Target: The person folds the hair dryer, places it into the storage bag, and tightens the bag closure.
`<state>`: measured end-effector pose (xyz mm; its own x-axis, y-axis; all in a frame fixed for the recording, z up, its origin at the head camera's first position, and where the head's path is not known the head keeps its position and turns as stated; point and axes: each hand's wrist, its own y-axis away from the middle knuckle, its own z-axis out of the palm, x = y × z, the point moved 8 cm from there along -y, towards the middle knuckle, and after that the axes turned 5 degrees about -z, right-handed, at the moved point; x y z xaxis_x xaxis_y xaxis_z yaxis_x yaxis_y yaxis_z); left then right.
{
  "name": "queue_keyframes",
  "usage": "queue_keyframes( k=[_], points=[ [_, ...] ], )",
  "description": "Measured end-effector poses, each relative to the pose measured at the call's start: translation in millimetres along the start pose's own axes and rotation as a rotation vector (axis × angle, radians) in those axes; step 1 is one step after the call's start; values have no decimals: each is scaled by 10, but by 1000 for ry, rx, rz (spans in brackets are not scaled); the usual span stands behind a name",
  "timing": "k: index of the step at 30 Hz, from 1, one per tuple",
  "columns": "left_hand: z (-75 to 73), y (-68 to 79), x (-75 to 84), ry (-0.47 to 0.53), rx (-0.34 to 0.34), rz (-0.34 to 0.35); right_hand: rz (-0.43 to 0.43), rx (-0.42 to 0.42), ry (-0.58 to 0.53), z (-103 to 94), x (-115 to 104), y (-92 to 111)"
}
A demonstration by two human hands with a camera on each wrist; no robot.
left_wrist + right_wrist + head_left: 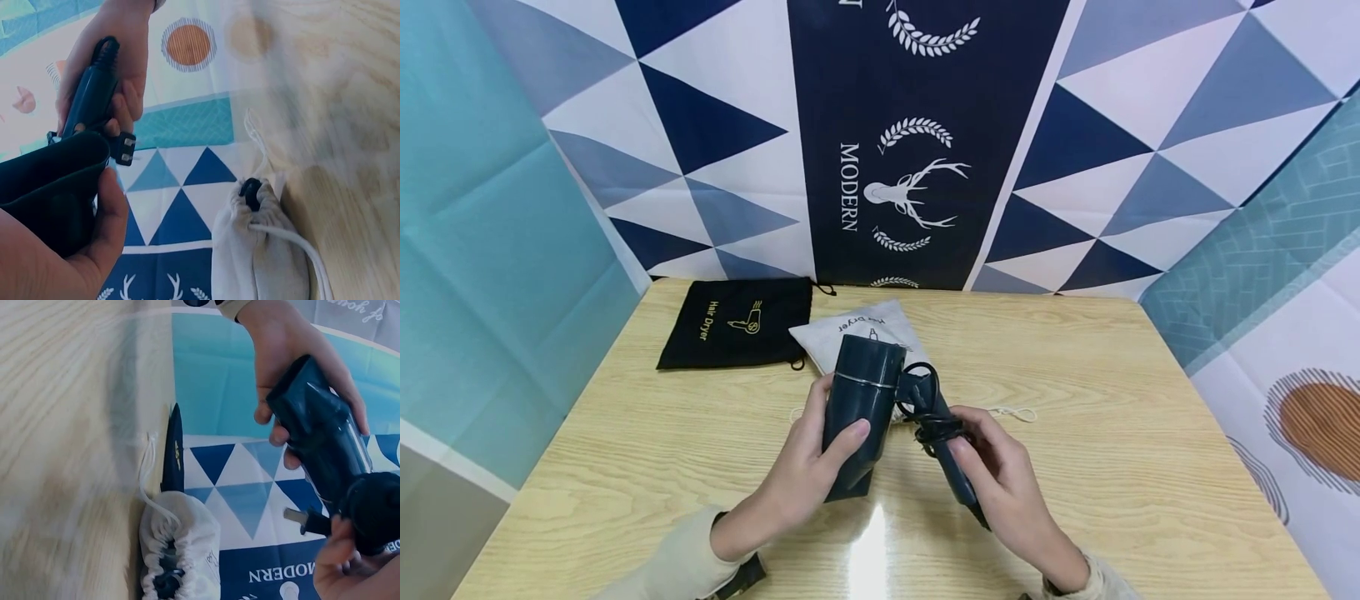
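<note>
A dark navy hair dryer [862,408] is held above the table between both hands. My left hand [805,475] grips its barrel, thumb across the side. My right hand [1006,483] holds the handle [957,477], with the thumb beside a black cord [938,427] wound round it. In the right wrist view, the plug [308,520] sticks out next to the right fingertips. The flat nozzle [290,394] shows beyond the left hand. Behind the dryer lies a white drawstring bag [816,337] printed "Hair Dryer", partly hidden; something dark shows in its gathered mouth in both wrist views.
A black drawstring bag [696,321] with yellow "Hair Dryer" print lies flat at the table's back left. The white bag's cord [1018,413] trails to the right. A patterned cloth backdrop [722,142] rises at the back edge of the wooden table [1112,433].
</note>
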<state>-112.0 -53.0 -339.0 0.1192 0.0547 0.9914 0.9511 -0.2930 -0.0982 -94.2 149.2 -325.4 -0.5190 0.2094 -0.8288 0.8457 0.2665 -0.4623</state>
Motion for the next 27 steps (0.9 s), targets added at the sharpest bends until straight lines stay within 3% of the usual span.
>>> queue_keyframes(
  k=[4, 10, 18, 27],
  points=[
    [31, 21, -6, 32, 18, 18, -30, 69, -49, 3, -24, -1],
    [76, 49, -12, 68, 41, 68, -79, 139, -30, 37, -56, 13],
    [97, 77, -9, 117, 78, 141, -56, 209, -49, 82, -42, 39],
    [129, 89, -50, 158, 117, 153, -62, 271, -79, 138, -49, 63]
  ],
)
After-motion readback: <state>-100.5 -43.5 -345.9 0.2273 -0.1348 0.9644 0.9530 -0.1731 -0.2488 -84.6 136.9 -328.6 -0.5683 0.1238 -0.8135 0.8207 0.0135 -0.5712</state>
